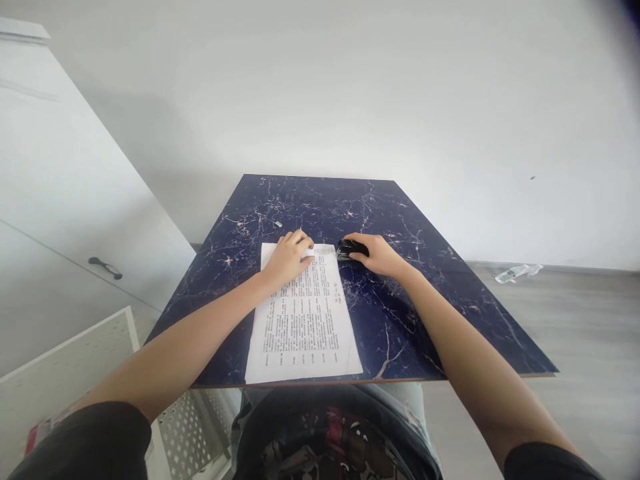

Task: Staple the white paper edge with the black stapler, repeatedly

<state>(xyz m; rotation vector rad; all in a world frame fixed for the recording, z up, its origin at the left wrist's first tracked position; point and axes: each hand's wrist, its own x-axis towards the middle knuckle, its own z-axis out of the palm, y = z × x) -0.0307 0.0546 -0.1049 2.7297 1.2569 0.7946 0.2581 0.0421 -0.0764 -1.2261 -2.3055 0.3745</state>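
Observation:
A printed paper [305, 327] lies at the front of the dark blue marbled table [320, 200], with handwriting near its right edge. My left hand [290, 259] rests on the upper left of the paper, fingers curled at its top edge and thumb bent inward, holding it. Whether it is one sheet or a stack, I cannot tell. My right hand [377, 253] is wrapped round a black stapler [353, 250] lying sideways on the table. The stapler's front end meets the paper's upper right corner; its jaws are too small to make out.
A small pale object [278, 225] lies on the table beyond my left hand. On the left stand a white cabinet [65, 167] with a dark handle [105, 268] and a white perforated rack [185, 427]. Clear crumpled plastic [518, 273] lies on the floor at right.

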